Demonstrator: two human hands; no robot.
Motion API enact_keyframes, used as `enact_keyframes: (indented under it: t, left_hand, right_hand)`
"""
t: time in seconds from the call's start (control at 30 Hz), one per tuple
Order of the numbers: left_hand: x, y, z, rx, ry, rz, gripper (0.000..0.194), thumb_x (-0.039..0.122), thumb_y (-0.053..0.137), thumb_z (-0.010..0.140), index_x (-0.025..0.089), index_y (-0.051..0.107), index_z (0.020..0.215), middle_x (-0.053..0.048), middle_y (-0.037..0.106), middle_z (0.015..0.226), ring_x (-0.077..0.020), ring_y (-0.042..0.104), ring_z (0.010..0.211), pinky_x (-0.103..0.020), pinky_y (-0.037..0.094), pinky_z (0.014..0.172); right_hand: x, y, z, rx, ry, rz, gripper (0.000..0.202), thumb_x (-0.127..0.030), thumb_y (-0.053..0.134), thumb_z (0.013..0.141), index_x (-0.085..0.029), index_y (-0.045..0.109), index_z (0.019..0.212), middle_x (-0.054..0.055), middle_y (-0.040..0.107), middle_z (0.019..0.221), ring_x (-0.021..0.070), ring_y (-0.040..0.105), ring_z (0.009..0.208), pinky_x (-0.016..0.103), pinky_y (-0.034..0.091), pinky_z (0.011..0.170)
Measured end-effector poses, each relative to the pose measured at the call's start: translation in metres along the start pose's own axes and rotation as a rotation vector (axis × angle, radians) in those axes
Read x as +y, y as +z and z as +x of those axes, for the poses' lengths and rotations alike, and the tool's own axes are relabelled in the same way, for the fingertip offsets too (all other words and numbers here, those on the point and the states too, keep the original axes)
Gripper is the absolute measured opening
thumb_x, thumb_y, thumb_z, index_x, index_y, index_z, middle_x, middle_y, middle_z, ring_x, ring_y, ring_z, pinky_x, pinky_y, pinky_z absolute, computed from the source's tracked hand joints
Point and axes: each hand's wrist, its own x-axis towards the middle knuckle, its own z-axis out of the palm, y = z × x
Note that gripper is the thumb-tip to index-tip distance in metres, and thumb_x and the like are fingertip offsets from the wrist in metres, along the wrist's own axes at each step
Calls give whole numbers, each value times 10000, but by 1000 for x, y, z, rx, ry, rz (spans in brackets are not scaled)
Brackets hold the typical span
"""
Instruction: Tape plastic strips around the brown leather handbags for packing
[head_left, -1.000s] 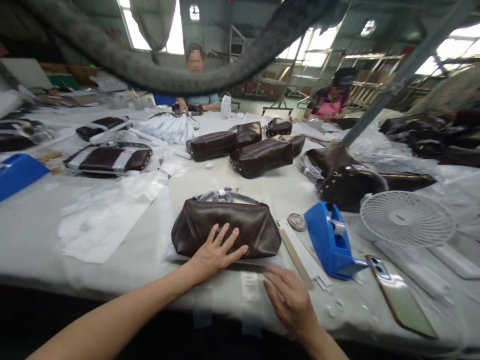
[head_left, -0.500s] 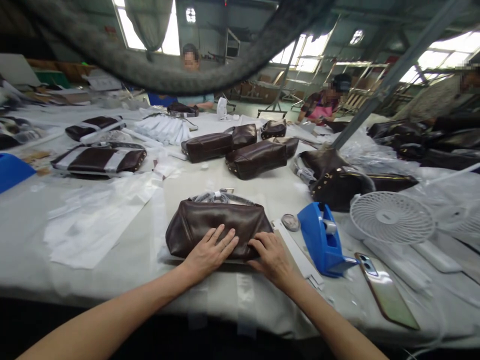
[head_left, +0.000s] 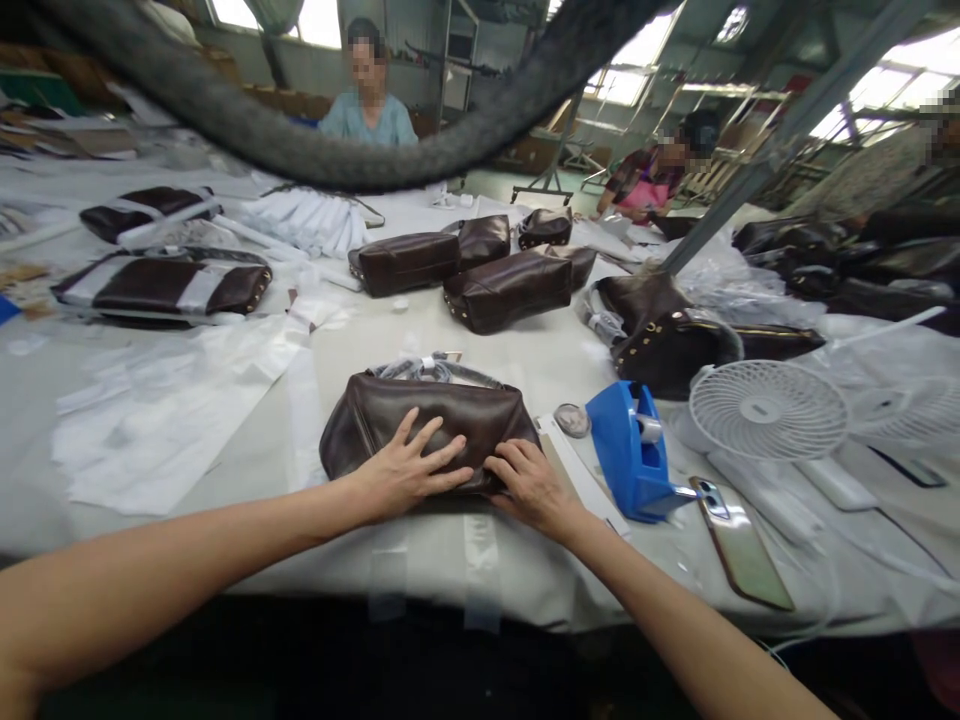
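"Well, your fingers (head_left: 444, 453)?"
"My left hand (head_left: 394, 478) lies spread on the brown bag (head_left: 471, 415), just below frame centre; right hand (head_left: 531, 490) curled at its lower edge, whether gripping I can't tell."
"Beyond?"
"More bags (head_left: 517, 288), upper centre."

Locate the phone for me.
In the head view, the phone lies at lower right, just right of the blue tape dispenser, in front of the white fan.

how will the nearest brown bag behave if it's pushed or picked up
The brown bag would likely hold its shape with some give, as it looks full and rounded. Its broad, low outline makes rolling unlikely. The thin, looped strap may flop.
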Motion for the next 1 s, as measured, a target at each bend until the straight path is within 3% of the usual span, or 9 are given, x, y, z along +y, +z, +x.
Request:
enact_keyframes:
  t: [0.1,0.27,0.43,0.57,0.67,0.77,0.9,1.0]
  left_hand:
    - [-2,11,-10,43,40,-29,643,304,608,860,372,341,1441,-77,303,1540,-480,270,1353,-753,204,1016]
    - [2,28,-18,84,52,-42,569,279,517,916,350,335,1450,-89,302,1536,-498,261,1353,-762,238,997]
    - [3,28,-18,86,38,-36,590,295,543,907,348,326,1453,-100,267,1549,-483,245,1369,-762,247,1004]
    - [5,33,-13,181,16,23,544,335,549,920,372,360,1429,-101,292,1537,-459,290,1362,-747,287,996]
    - [8,38,-8,296,-5,53,470,366,586,912,406,444,1358,-76,362,1500,-435,333,1351,-717,321,1002]
    - [9,41,-4,380,3,56,405,338,637,885,395,528,1270,-61,461,1422,-404,384,1329,-680,348,1014]
    - [6,34,-2,446,26,43,347,263,665,863,345,577,1188,-54,550,1307,-366,443,1292,-656,334,1037]
    - [0,14,1,396,48,-29,246,224,630,878,281,587,1114,-55,592,1236,-297,484,1262,-627,264,1097]
  right_hand:
    - [2,8,-5,25,-16,8,351,-150,668,737,-170,582,1077,114,565,1038,272,468,986,443,465,888]
    - [3,12,-8,26,-16,-11,331,-128,667,728,-159,607,1052,119,564,1012,280,456,972,447,449,871]
    - [-1,-16,24,-114,14,91,320,-410,655,815,-165,615,1017,110,572,966,265,493,895,424,450,789]
    - [-5,-24,53,-70,18,92,463,-431,607,847,-154,562,1215,163,554,1199,309,493,1099,496,387,960]
    - [3,-10,61,-126,-55,30,732,-527,656,781,-208,427,1398,185,428,1417,383,358,1306,599,253,1066]
    - [14,4,56,-195,-77,7,831,-549,631,788,-269,278,1486,173,315,1517,384,266,1386,618,205,1092]
    - [20,10,48,-224,-48,33,853,-505,622,794,-289,207,1508,152,273,1549,373,224,1417,606,186,1114]
    - [21,8,48,-216,-37,57,837,-520,610,798,-288,225,1503,147,278,1548,371,226,1418,603,177,1121]
